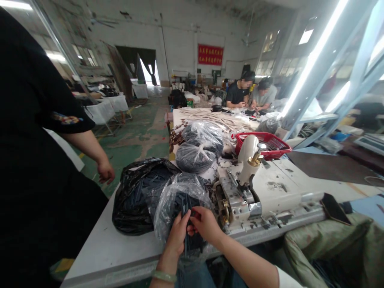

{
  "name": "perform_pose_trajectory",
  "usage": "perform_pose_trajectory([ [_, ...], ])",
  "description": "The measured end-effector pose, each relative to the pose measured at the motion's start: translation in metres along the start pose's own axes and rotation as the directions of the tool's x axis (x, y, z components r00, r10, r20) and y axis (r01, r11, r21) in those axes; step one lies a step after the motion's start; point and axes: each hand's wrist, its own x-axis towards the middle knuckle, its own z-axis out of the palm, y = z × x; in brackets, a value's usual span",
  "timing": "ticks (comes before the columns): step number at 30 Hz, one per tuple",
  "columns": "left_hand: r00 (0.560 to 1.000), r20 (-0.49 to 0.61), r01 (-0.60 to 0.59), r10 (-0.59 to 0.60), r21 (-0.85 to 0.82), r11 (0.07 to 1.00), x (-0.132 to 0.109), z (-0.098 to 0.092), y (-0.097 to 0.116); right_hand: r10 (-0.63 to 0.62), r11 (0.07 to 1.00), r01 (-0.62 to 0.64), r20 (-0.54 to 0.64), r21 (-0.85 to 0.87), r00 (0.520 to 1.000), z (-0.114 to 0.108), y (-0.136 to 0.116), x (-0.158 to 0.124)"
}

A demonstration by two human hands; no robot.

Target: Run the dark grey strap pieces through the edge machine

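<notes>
Two hands worked close together, the left hand (177, 236) and the right hand (204, 224) almost touching, their fingers curled around a bundle of dark strips (192, 240) inside a clear plastic bag (180, 200) at the near edge of the counter (90, 264). A pale green bangle (163, 276) circled the left wrist. Just left of the hands lay a black plastic bag (135, 200) holding similar dark strips, and two more clear bags (195, 148) of dark pieces sat farther ahead. Right beside the right hand stood the cream and chrome head of a sewing machine (240, 192) with brass fittings, and beyond it was a red plastic basket (264, 145). A phone (335, 209) lay on the counter's edge farther right. Well left of the hands stood a person in black (36, 120), with a free hand (105, 172) hanging beside the counter, and two co-workers (237, 94) sat working near the far end.
</notes>
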Motion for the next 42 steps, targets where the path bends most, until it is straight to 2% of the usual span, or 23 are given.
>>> perform_pose_trajectory([
  [4, 0.993, -0.105, -0.06, 0.06, -0.004, 0.998, 0.008, -0.003, -0.004, -0.039, 0.972, 0.036, -0.01, -0.23, 0.999, -0.005, 0.001, 0.001],
  [8, 0.98, -0.179, -0.094, 0.088, -0.021, 0.995, 0.018, -0.01, -0.006, 0.056, 0.958, -0.049, 0.017, -0.282, 0.998, -0.01, 0.01, 0.001],
  [10, 0.981, -0.171, -0.098, 0.093, -0.021, 0.995, 0.02, -0.011, -0.003, 0.007, 0.951, -0.006, 0.001, -0.309, 1.0, -0.012, 0.013, 0.0],
  [13, 0.988, -0.126, -0.099, 0.092, -0.047, 0.994, 0.013, -0.007, 0.008, -0.149, 0.927, 0.139, -0.001, -0.348, 0.989, -0.016, 0.008, -0.005],
  [14, 0.99, -0.105, -0.099, 0.091, -0.069, 0.993, 0.01, -0.004, 0.012, -0.179, 0.928, 0.176, 0.02, -0.328, 0.984, -0.017, 0.005, -0.008],
  [16, 0.996, -0.058, -0.081, 0.075, -0.106, 0.991, 0.004, 0.001, 0.02, -0.162, 0.962, 0.178, 0.089, -0.21, 0.983, -0.021, -0.004, -0.013],
  [19, 0.998, -0.04, -0.056, 0.051, -0.134, 0.989, -0.001, 0.005, 0.026, -0.07, 0.997, 0.06, 0.203, 0.054, 0.977, -0.028, -0.013, -0.019],
  [22, 0.999, -0.001, -0.049, 0.05, -0.156, 0.987, -0.004, 0.005, 0.028, -0.072, 0.981, 0.02, 0.272, 0.192, 0.96, -0.033, -0.017, -0.024],
  [26, 0.994, 0.013, -0.101, 0.104, -0.16, 0.982, -0.011, 0.006, 0.03, -0.073, 0.976, 0.007, 0.299, 0.216, 0.952, -0.034, -0.019, -0.028],
  [31, 0.981, -0.007, -0.195, 0.195, -0.126, 0.973, -0.017, 0.008, 0.032, 0.011, 0.969, -0.084, 0.299, 0.233, 0.954, -0.033, -0.02, -0.032],
  [35, 0.969, -0.038, -0.247, 0.245, -0.063, 0.967, -0.021, 0.009, 0.033, 0.103, 0.913, -0.232, 0.36, 0.335, 0.927, -0.031, -0.021, -0.032],
  [39, 0.963, -0.073, -0.259, 0.258, -0.011, 0.966, -0.024, 0.008, 0.036, 0.148, 0.858, -0.317, 0.397, 0.404, 0.906, -0.032, -0.022, -0.029],
  [42, 0.968, -0.04, -0.247, 0.246, -0.007, 0.969, -0.024, 0.006, 0.04, 0.191, 0.815, -0.383, 0.422, 0.435, 0.886, -0.034, -0.024, -0.027],
])
